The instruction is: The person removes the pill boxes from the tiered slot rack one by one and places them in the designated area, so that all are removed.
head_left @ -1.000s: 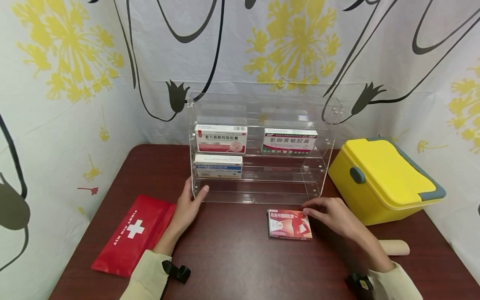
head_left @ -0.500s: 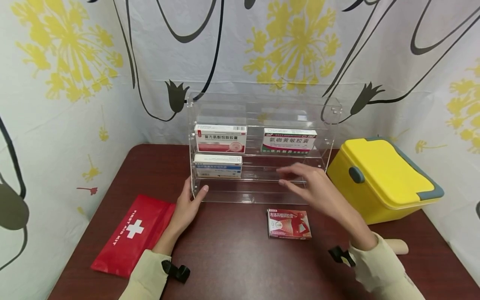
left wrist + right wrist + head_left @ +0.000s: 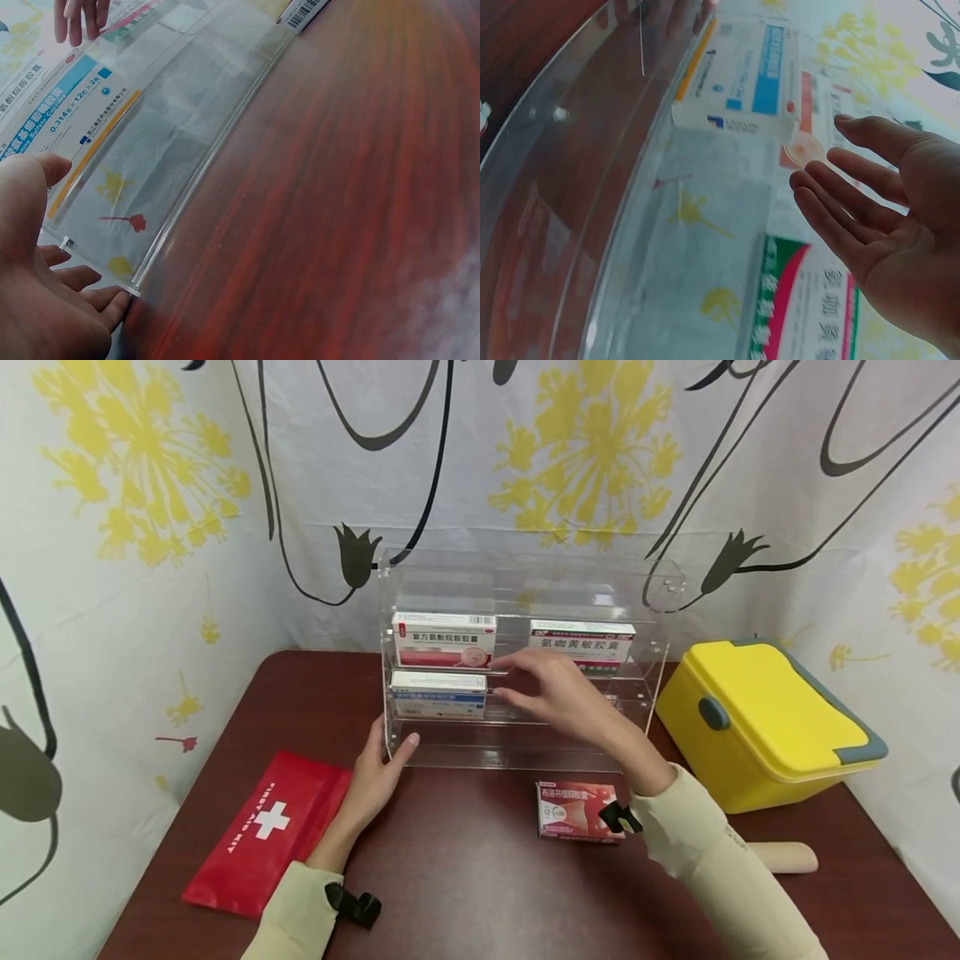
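A clear acrylic display rack (image 3: 517, 739) stands at the back of the table. My left hand (image 3: 378, 777) grips its lower left side panel, thumb in front and fingers around the edge. My right hand (image 3: 555, 689) is raised before the middle tiers, fingers apart and holding nothing. Its fingertips are close to the right end of a white and blue medicine box (image 3: 438, 696) on a lower tier. Above that sit a white and red medicine box (image 3: 444, 642) and, further right, a white, green and pink medicine box (image 3: 802, 307), which the right hand partly covers in the head view.
A red medicine box (image 3: 573, 806) lies flat before the rack, partly behind the right wrist strap. The red first aid pouch (image 3: 266, 835) lies at left. At right are a yellow lidded box (image 3: 765, 718) and a beige cylinder (image 3: 787, 857).
My right hand has left the red medicine box, risen and moved left across the rack to the white and blue box. The left hand stays on the rack.
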Demonstrator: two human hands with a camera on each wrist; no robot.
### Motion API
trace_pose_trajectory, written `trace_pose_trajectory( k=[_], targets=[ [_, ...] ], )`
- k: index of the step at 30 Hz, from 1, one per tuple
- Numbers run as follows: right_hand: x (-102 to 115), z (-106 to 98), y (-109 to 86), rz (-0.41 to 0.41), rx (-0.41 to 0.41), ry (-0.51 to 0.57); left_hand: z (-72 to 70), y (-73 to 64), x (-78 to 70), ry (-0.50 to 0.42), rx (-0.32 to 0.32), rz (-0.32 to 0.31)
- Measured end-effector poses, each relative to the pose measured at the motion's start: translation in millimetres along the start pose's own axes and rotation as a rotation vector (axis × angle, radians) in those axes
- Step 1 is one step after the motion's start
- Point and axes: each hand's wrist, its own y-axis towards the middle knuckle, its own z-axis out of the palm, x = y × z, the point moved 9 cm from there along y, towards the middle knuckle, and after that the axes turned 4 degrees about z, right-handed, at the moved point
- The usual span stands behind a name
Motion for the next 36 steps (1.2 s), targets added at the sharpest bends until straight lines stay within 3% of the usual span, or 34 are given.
trace_pose_trajectory(
  k=[4,8,26,36],
  targets=[
    [3,14,8.8,-0.015,0.018,0.036,-0.2,2.5,11.2,0.016,-0.012,0.004],
    [1,20,10.2,0.006,0.01,0.052,0.5,3.0,10.5,0.008,-0.003,0.01],
    [-11,27,11.3,0.059,-0.07,0.181,-1.2,3.3,11.0,0.006,-0.009,-0.004],
    [-13,24,10.8,0.041,-0.111,0.179,-0.7,3.4,11.1,0.01,-0.007,-0.005]
  ],
)
